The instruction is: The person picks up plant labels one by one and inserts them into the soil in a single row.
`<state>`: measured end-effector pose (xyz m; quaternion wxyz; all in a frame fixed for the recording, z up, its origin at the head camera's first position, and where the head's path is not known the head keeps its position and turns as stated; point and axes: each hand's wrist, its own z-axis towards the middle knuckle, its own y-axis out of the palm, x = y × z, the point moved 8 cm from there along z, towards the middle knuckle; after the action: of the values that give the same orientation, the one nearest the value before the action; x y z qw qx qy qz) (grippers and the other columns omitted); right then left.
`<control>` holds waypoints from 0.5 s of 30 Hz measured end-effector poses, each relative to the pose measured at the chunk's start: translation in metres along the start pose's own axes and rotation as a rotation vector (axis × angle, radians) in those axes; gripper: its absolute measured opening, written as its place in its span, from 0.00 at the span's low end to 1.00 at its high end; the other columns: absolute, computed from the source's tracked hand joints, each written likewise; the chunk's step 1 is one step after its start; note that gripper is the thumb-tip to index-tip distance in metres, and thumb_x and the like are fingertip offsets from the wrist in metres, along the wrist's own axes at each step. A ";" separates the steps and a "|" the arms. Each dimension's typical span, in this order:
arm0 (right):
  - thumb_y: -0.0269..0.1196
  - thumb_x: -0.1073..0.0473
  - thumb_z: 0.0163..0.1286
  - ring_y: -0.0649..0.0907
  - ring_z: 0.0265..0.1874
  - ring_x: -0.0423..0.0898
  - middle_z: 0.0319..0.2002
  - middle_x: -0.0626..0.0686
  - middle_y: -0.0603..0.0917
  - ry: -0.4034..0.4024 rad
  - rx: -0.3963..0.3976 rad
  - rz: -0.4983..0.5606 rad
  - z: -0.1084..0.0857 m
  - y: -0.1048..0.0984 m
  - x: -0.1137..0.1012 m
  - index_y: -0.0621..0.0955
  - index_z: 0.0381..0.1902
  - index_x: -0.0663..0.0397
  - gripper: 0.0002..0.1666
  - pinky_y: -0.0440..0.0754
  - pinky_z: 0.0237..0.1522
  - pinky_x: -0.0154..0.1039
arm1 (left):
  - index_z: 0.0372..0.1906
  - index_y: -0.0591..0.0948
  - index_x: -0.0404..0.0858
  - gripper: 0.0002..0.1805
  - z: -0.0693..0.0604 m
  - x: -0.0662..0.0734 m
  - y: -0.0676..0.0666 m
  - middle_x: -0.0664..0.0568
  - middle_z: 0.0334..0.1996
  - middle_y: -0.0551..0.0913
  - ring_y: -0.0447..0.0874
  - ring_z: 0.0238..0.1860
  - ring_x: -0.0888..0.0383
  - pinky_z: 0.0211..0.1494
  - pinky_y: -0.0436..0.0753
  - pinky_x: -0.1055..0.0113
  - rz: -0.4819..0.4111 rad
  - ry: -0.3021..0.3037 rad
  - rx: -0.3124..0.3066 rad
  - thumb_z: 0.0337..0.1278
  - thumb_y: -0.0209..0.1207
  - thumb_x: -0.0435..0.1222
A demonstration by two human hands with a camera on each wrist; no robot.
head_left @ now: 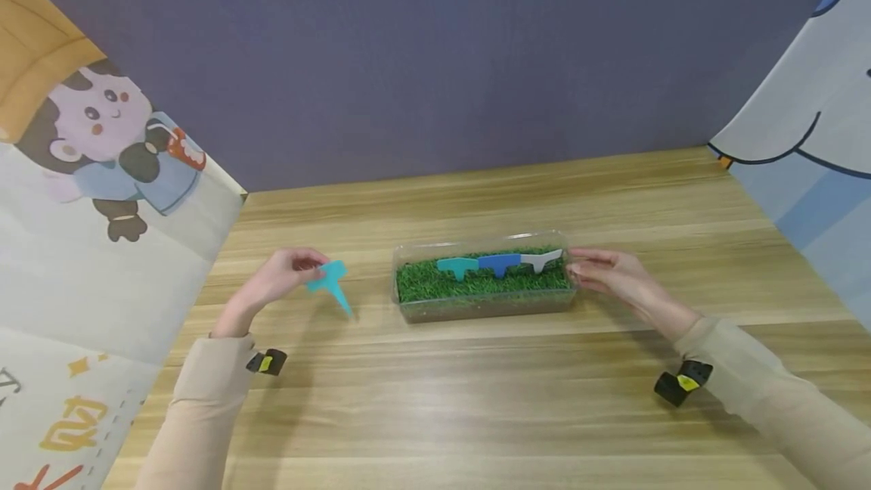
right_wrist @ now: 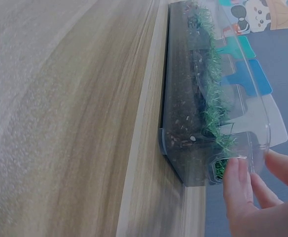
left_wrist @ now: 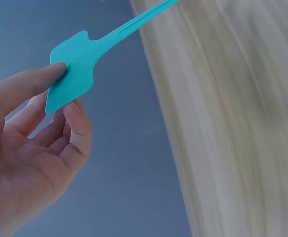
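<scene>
My left hand (head_left: 282,276) pinches a turquoise T-shaped plant label (left_wrist: 74,71) by its broad head, thumb on one face and fingers behind. Its pointed stem slants down over the table, left of a clear plastic planter box (head_left: 486,309). Dark soil and green grass (head_left: 418,284) fill the box. Standing in a row in the grass are a teal label (head_left: 457,265), a blue label (head_left: 500,262) and a white label (head_left: 540,259). At the right end of the box, my right hand (head_left: 615,276) grips the clear wall between thumb and fingers.
The box rests on a wood-grain table (head_left: 435,399). A dark blue-grey panel (head_left: 435,66) rises behind the table. Printed cartoon sheets flank it, one on the left (head_left: 75,263) and one on the right (head_left: 816,119).
</scene>
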<state>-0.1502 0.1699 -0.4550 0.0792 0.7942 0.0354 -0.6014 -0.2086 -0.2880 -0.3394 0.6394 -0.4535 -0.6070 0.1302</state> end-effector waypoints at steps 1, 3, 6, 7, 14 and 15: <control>0.69 0.48 0.45 0.79 0.44 0.41 0.46 0.47 0.79 0.002 -0.001 0.019 0.003 -0.003 0.004 0.65 0.61 0.58 0.46 0.75 0.47 0.34 | 0.44 0.77 0.33 0.13 0.001 0.002 0.000 0.46 0.35 0.78 0.73 0.36 0.55 0.39 0.73 0.64 0.005 0.002 0.006 0.55 0.54 0.35; 0.70 0.48 0.44 0.79 0.44 0.41 0.46 0.49 0.79 0.000 -0.001 0.026 0.006 -0.005 0.008 0.65 0.61 0.58 0.48 0.75 0.47 0.35 | 0.45 0.77 0.33 0.13 0.001 0.007 -0.001 0.46 0.35 0.78 0.73 0.36 0.55 0.39 0.73 0.64 0.013 0.012 0.014 0.56 0.54 0.35; 0.70 0.48 0.44 0.79 0.44 0.41 0.46 0.49 0.79 0.001 0.005 0.028 0.007 -0.006 0.008 0.65 0.61 0.59 0.48 0.75 0.47 0.35 | 0.45 0.77 0.32 0.14 0.002 0.015 -0.001 0.45 0.35 0.78 0.73 0.36 0.55 0.39 0.73 0.64 0.020 0.030 0.026 0.56 0.54 0.35; 0.69 0.49 0.45 0.79 0.44 0.41 0.46 0.49 0.79 -0.002 0.002 0.026 0.006 -0.005 0.006 0.65 0.61 0.58 0.46 0.75 0.47 0.34 | 0.45 0.77 0.32 0.14 0.002 0.018 -0.001 0.45 0.36 0.78 0.73 0.36 0.55 0.39 0.73 0.64 0.022 0.034 0.029 0.56 0.54 0.35; 0.63 0.56 0.56 0.79 0.43 0.38 0.45 0.46 0.79 -0.026 -0.011 -0.057 -0.013 0.014 -0.021 0.63 0.61 0.62 0.37 0.75 0.47 0.33 | 0.46 0.77 0.34 0.14 0.004 0.029 -0.002 0.45 0.37 0.78 0.74 0.37 0.54 0.38 0.74 0.64 0.014 0.033 0.042 0.57 0.53 0.36; 0.62 0.57 0.57 0.79 0.42 0.38 0.46 0.48 0.79 -0.032 -0.014 -0.066 -0.016 0.017 -0.025 0.61 0.61 0.65 0.38 0.74 0.47 0.33 | 0.46 0.77 0.34 0.14 0.005 0.030 -0.002 0.45 0.38 0.78 0.74 0.37 0.54 0.38 0.74 0.64 0.009 0.034 0.046 0.57 0.53 0.36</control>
<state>-0.1389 0.1569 -0.4254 0.0656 0.7824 0.0644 -0.6160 -0.2065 -0.2653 -0.3186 0.6592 -0.4438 -0.5909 0.1392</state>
